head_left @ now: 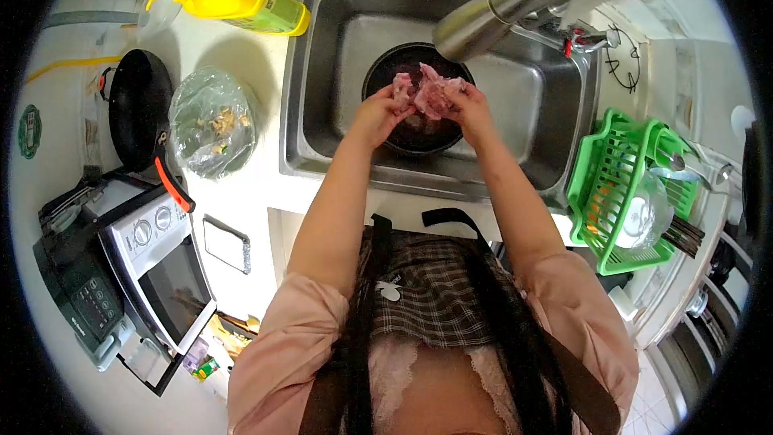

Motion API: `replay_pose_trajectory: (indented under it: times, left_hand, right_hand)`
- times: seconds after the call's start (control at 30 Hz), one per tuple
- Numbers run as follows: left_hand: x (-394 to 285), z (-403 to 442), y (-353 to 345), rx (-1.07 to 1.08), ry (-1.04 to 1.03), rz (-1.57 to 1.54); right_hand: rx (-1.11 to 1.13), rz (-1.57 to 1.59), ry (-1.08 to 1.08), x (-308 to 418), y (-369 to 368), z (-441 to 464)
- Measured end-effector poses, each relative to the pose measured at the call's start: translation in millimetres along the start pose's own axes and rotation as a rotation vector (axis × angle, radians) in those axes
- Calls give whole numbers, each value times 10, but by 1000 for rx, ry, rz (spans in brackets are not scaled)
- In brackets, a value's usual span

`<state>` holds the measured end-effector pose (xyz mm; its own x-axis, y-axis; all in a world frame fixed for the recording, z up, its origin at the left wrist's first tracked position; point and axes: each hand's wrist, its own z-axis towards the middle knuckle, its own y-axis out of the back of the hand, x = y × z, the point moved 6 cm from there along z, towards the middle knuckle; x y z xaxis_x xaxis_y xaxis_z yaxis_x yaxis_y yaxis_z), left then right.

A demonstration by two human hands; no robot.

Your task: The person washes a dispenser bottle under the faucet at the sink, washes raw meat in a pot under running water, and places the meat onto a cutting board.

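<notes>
Single head-worn view, looking steeply down and forward from above plaid apron [435, 278], nearest at bottom. Left hand [382, 118] and right hand [472, 109] close, upper middle, over sink [291, 117]. Very wide lens (curved edges, black corners); spans frying pan [137, 109] at left to green dish rack [589, 185] at right

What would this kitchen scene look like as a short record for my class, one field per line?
Place: metal sink
In sink: dark round pan or bowl
Left hand: grips raw meat above it
Right hand: grips raw meat too
Meat in one piece: cannot tell
Left of sink: yellow bottle, clear bag, black frying pan
Right of sink: green dish rack
</notes>
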<state>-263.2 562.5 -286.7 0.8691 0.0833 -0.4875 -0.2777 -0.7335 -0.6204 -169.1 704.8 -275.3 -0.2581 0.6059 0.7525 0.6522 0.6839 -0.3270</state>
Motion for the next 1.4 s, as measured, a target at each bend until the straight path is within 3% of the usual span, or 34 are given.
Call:
replay_pose_trajectory:
  times: [0.1,0.3,0.37,0.5,0.57,0.67,0.73,0.83,0.97,1.07,1.17,1.23,1.27,1.33,1.37,1.4]
  left_hand:
    - [-65,-151,-98,151,-13,-143]
    - [-52,-335,-169,92,-11,-78]
    - [-5,-453,-179,-114,120,41]
    - [-101,-666,-425,-3,76,40]
    - [-200,-746,-527,4,-159,311]
    - [-325,-847,-608,-62,-320,418]
    - [-362,-916,-622,-138,-389,556]
    - [-421,-1019,-679,-209,-524,773]
    - [-471,-1126,-824,-212,-662,995]
    - [-501,-1143,-836,-189,-549,1005]
    - [-426,-942,-717,-206,-536,1155]
    - [-328,-797,-739,-229,-493,1134]
    - [-283,-725,-713,-253,-451,1112]
    - [-151,-451,-471,-289,-438,1088]
    - [-64,-282,-316,-330,-431,1062]
    - [40,-136,-209,-323,-424,1056]
  right_hand:
    - [32,66,-30,113,-4,-133]
    - [132,123,-9,235,-135,-339]
    - [166,107,1,275,-213,-397]
    - [191,137,8,322,-366,-495]
    - [227,165,9,338,-433,-546]
    - [272,196,26,416,-568,-645]
    - [130,72,163,561,-567,-717]
    - [266,-152,169,650,-624,-745]
    - [216,-255,30,665,-653,-751]
    - [238,-197,139,601,-620,-651]
    - [150,-356,265,580,-568,-580]
    - [98,-499,477,434,-518,-369]
    - [96,-498,472,345,-467,-261]
    - [129,-375,67,31,-334,-41]
    - [119,-377,64,-20,-277,27]
    - [135,-288,-82,-161,-220,82]
